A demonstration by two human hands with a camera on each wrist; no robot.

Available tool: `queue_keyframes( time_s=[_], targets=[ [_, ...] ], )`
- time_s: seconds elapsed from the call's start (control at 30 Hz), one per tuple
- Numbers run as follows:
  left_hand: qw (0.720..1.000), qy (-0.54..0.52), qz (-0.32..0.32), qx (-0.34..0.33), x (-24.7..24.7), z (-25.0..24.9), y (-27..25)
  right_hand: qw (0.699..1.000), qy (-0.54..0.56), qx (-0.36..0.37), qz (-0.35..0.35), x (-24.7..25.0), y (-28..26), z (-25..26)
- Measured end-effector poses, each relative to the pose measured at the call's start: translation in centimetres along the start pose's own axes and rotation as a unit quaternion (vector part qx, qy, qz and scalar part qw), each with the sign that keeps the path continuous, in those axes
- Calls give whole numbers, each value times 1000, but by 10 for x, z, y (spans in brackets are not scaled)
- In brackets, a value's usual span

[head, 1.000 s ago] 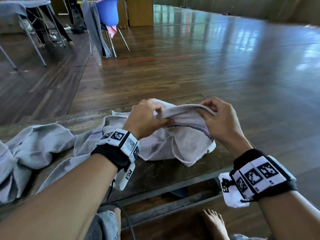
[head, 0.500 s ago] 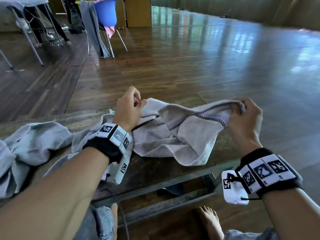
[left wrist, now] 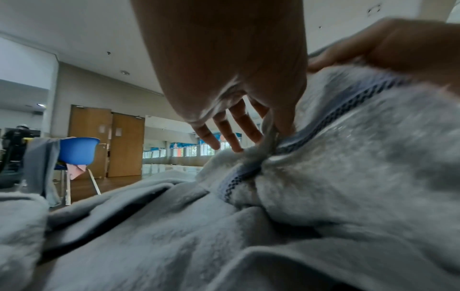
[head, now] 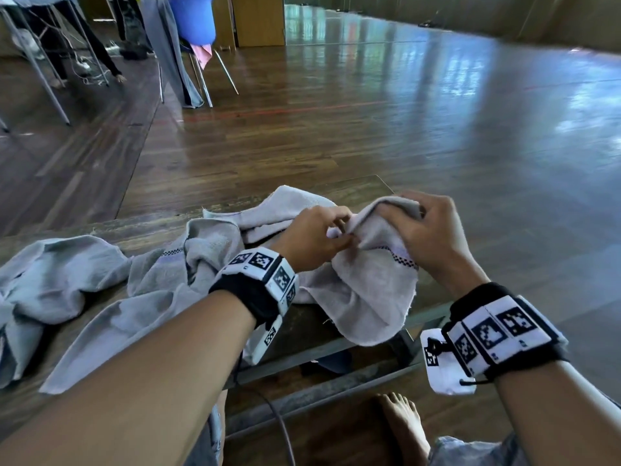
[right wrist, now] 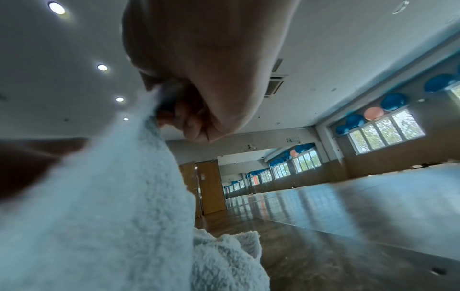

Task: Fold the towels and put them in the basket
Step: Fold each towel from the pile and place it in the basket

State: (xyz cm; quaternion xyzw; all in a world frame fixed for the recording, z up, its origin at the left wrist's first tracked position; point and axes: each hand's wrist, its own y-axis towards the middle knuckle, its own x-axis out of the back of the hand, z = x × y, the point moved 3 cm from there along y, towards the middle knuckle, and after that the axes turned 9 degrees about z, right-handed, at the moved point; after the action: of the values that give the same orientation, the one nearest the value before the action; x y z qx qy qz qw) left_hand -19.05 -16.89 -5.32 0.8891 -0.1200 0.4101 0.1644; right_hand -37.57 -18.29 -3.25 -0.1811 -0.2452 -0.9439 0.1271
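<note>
Head view: left hand (head: 314,242) and right hand (head: 433,235) both pinching pale grey terry towel (head: 366,294), lifting it over wooden table's (head: 161,227) right edge.

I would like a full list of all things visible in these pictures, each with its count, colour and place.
pale towel: one, pale pinkish grey with checked stripe, on table's right end, held up by both hands.
grey towels: number unclear, light grey, crumpled on table's left part.
table: one, dark wood, in front.
blue chair: one, blue, far left on floor, grey cloth draped.
doors: brown, far wall.
left hand: pinches pale towel's edge.
right hand: grips pale towel.
bare foot: one, below table.
</note>
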Motion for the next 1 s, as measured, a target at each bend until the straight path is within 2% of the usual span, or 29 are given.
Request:
queue_keyframes(
  time_s=[0.1, 0.2, 0.27, 0.3, 0.33, 0.4, 0.47, 0.5, 0.57, 0.63, 0.67, 0.7, 0.73, 0.77, 0.8, 0.87, 0.93, 1.0],
  targets=[
    [999, 12, -21, 28, 10, 10, 5, 996, 28, 18, -84, 18, -2, -2],
    [992, 121, -29, 31, 16, 18, 7, 984, 63, 24, -167, 32, -5, -3],
    [979, 183, -10, 87, 18, 28, 3, 968, 90, 1, -234, 45, -6, -11],
    [979, 177, -9, 103, 21, 33, 0, 963, 87, -26, -254, 51, -7, -19],
    [985, 135, -25, 108, 26, 38, -2, 962, 72, -64, -254, 54, -7, -28],
    [989, -38, -91, 113, 36, 41, -5, 967, -2, -153, -202, 51, -9, -48],
    [962, -197, -140, 129, 44, 37, -9, 967, -100, -202, -122, 38, -13, -63],
    [949, -241, -157, 129, 49, 35, -10, 966, -125, -208, -86, 28, -13, -66],
    [945, -252, -172, 119, 59, 31, -17, 967, -138, -210, -32, 10, -14, -65],
    [969, -141, -126, 159, 72, 31, -24, 961, -172, -211, 48, -8, -15, -61],
    [976, -48, -58, 205, 76, 35, -28, 952, -189, -214, 112, -18, -17, -59],
    [964, 67, 39, 252, 74, 39, -32, 940, -195, -218, 178, -29, -20, -56],
    [937, 153, 147, 277, 67, 46, -36, 930, -190, -219, 226, -39, -24, -55],
    [914, 200, 221, 274, 60, 52, -40, 928, -181, -215, 244, -47, -27, -54],
    [908, 178, 253, 283, 52, 55, -45, 932, -171, -214, 237, -53, -27, -54],
    [924, 87, 248, 278, 40, 59, -53, 941, -154, -215, 211, -63, -27, -53],
    [940, 71, 235, 236, 33, 60, -52, 940, -147, -221, 213, -74, -25, -51],
    [943, 65, 249, 210, 25, 54, -48, 941, -128, -228, 214, -83, -25, -51]
  ],
)
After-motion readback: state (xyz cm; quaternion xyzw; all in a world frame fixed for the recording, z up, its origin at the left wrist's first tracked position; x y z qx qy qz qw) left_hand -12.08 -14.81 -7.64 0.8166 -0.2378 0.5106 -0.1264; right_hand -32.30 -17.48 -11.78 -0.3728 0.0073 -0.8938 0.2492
